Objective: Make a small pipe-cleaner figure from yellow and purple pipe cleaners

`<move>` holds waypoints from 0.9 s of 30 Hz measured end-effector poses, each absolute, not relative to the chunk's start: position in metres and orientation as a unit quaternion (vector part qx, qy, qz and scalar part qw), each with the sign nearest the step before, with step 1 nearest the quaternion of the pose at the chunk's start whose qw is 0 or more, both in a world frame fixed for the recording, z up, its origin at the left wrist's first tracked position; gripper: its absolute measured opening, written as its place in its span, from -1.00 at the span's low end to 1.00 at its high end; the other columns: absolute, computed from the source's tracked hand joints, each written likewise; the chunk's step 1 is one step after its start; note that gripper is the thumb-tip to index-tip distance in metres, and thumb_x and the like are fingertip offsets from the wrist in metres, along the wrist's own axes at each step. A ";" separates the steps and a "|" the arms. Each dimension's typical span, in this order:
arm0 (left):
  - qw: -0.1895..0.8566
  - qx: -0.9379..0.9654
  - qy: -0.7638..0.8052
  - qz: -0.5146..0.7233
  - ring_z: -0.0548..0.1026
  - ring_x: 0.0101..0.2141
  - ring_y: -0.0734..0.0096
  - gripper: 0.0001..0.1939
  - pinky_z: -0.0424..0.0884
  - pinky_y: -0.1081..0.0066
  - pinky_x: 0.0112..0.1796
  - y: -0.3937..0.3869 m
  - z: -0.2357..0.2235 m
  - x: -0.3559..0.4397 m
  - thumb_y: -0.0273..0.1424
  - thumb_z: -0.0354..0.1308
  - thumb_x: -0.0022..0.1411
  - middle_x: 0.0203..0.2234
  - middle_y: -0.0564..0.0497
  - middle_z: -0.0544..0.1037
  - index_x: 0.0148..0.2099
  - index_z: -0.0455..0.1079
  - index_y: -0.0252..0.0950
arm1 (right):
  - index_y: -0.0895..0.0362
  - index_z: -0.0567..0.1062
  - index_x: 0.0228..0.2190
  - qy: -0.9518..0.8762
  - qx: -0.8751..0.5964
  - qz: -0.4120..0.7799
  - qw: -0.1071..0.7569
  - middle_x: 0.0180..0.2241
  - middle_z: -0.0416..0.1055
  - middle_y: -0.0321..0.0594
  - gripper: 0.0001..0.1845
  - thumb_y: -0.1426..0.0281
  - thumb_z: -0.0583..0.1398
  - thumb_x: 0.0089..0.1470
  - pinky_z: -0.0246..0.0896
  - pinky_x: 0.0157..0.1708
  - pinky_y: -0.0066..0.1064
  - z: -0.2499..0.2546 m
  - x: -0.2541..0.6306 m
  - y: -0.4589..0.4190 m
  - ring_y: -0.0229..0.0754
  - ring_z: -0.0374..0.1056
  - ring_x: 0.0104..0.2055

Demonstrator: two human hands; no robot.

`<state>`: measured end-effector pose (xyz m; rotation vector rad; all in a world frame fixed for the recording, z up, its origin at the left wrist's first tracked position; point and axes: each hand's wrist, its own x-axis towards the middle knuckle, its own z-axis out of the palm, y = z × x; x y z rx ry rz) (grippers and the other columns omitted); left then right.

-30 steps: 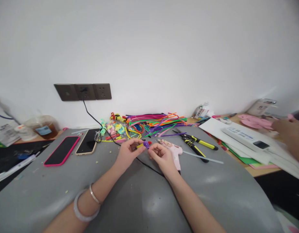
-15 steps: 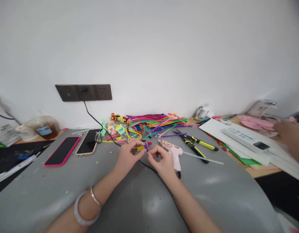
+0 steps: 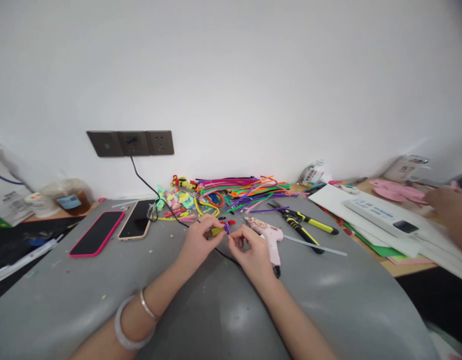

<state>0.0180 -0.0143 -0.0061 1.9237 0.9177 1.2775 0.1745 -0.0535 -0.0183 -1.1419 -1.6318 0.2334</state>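
Note:
A small yellow and purple pipe-cleaner piece (image 3: 226, 228) is held up between my two hands over the grey table. My left hand (image 3: 201, 240) is closed on its yellow part, thumb and index finger pinched. From the other side my right hand (image 3: 251, 248) pinches at the purple end, with fingertips touching or very close to the left ones. Fingers hide much of the piece. Just beyond my right hand lies a pink glue gun (image 3: 270, 235), with a clear glue stick (image 3: 315, 245) behind it. Yellow-black pliers (image 3: 300, 225) rest further right.
Several coloured pipe cleaners (image 3: 246, 192) lie along the wall, beside small pastel pieces (image 3: 178, 197). Two phones (image 3: 98, 234) are on the left. A black cord (image 3: 144, 182) runs from the wall socket (image 3: 129, 143) under my hands. Another person's hand (image 3: 448, 207) is at the far right, near papers (image 3: 369, 220).
Both hands keep nearly the same place and grip on the piece. The view shifts very slightly.

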 end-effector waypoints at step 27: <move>0.322 0.783 0.300 0.439 0.57 -0.28 0.39 -0.88 0.52 0.53 -0.39 -0.010 -0.003 0.009 -0.48 0.20 0.17 -0.27 -0.07 0.58 -0.22 0.53 -0.27 | 0.07 0.42 -0.55 -0.654 -0.468 0.213 0.555 -0.61 0.32 -0.36 -0.82 0.34 0.26 0.04 0.11 -0.52 -0.41 -0.019 0.184 -0.047 -0.25 0.20 -0.56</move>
